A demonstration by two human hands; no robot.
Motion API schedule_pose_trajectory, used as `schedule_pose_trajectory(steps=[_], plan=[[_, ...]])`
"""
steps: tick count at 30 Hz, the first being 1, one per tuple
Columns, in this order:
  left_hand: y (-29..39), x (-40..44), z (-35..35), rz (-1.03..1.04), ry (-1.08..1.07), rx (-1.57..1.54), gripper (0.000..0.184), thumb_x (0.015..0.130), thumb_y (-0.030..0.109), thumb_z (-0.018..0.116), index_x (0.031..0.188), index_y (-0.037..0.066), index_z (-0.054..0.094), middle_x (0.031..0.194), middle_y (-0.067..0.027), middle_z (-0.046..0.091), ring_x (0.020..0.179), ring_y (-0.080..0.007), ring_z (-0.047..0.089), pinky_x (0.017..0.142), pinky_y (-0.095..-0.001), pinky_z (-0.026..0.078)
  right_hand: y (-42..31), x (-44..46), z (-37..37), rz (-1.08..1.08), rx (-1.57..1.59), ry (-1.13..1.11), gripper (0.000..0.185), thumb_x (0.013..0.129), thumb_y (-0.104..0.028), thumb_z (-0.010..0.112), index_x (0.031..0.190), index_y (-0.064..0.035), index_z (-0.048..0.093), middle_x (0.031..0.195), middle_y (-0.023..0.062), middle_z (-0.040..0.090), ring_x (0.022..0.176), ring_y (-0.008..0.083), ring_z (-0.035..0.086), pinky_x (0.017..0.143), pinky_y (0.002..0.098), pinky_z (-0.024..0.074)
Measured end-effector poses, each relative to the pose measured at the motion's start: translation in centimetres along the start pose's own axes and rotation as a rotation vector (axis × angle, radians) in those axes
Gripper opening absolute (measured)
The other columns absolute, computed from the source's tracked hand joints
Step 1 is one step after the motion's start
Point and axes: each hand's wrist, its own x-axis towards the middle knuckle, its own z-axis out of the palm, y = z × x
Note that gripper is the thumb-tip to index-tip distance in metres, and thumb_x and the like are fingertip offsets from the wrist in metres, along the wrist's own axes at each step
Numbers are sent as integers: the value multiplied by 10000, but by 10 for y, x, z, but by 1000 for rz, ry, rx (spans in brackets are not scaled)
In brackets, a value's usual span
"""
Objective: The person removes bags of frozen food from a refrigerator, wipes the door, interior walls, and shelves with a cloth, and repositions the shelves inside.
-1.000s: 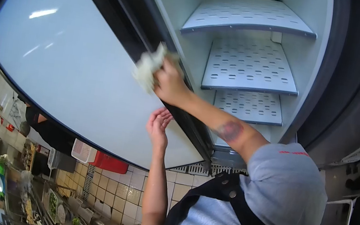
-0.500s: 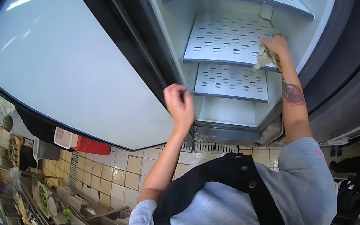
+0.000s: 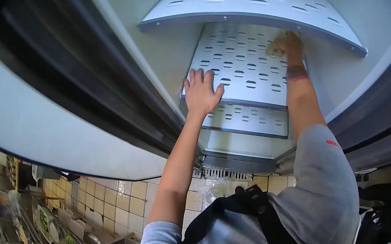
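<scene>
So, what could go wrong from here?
The right hand reaches in under the upper shelf, so it might knock that shelf coming out. The left hand appears to rest on the middle shelf, front left; leaning hard could tip it. The cloth might snag in the slots.

Mid-frame, my left hand is at the front left of the middle shelf; toward the upper right, my right hand is deeper in, with the cloth over that shelf. The upper shelf spans the top, the lower shelf lies below centre, the door at lower left.
</scene>
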Motion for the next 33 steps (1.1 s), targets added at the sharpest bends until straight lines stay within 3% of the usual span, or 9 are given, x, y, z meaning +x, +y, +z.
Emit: schedule_pose_trajectory(steps=[2, 6, 8, 10, 13, 21, 23, 29, 33], plan=[[3, 3, -4, 5, 0, 11, 540, 779, 428, 577, 1236, 143, 535, 1297, -166, 475, 1277, -398, 375, 1046, -532, 284, -7, 21, 11, -46, 13, 44, 626, 736, -380, 662, 1291, -119, 535, 1312, 134, 533, 1219, 300, 492, 1006, 422, 398], [3, 5, -4, 34, 59, 35, 482, 752, 392, 586, 1164, 142, 598, 1254, -145, 514, 1190, -346, 462, 1018, -508, 325, -32, 55, 71, -616, 383, -124, 412, 770, -170, 617, 1180, -136, 618, 1107, 183, 637, 1053, 357, 594, 933, 412, 457], [0, 3, -1, 59, 80, 41, 454, 754, 382, 582, 1135, 138, 616, 1243, -135, 526, 1165, -323, 484, 1003, -494, 345, -66, 25, 48, -652, 531, -282, 388, 785, -216, 629, 1164, -134, 624, 1110, 186, 636, 1038, 367, 595, 926, 406, 461], [3, 4, -1, 70, 81, 15, 449, 755, 381, 581, 1131, 139, 617, 1241, -133, 530, 1162, -322, 486, 1001, -490, 348, -60, 61, 85, -387, 377, 106, 414, 791, -265, 636, 1186, -142, 616, 1149, 181, 621, 1078, 362, 577, 945, 419, 444], [-3, 1, 0, 62, 95, 15, 458, 748, 376, 581, 1134, 131, 600, 1230, -143, 532, 1168, -336, 475, 1003, -500, 339, -36, 68, 64, -397, 287, 450, 444, 840, -281, 600, 1248, -109, 575, 1238, 181, 573, 1175, 356, 510, 1003, 433, 390], [1, 4, -3, 27, 103, 23, 477, 733, 356, 584, 1162, 146, 575, 1211, -124, 540, 1151, -316, 486, 1001, -476, 343, -61, 38, 44, -77, -4, 227, 583, 830, -499, 534, 1294, -147, 542, 1378, 154, 469, 1327, 322, 364, 1091, 429, 291], [4, 4, -3, 17, 74, 45, 517, 731, 356, 587, 1202, 145, 559, 1233, -134, 529, 1174, -324, 474, 1007, -480, 340, -55, 118, 134, -369, -92, 95, 583, 817, -507, 545, 1296, -173, 545, 1393, 138, 461, 1326, 322, 366, 1085, 435, 303], [3, 4, -4, 9, 136, -55, 783, 707, 379, 600, 1404, 118, 356, 1360, -224, 384, 1254, -433, 374, 1021, -544, 313, -211, 19, 154, -787, 285, -280, 452, 806, -436, 567, 1251, -362, 573, 1356, 51, 512, 1247, 305, 472, 1043, 468, 365], [2, 4, -5, -1, 134, -33, 871, 723, 418, 616, 1447, 90, 261, 1389, -269, 341, 1278, -467, 332, 1024, -543, 316, -207, -59, 90, -802, 335, -332, 354, 791, -270, 585, 1136, -204, 631, 1227, 48, 586, 1147, 270, 539, 956, 408, 432]])
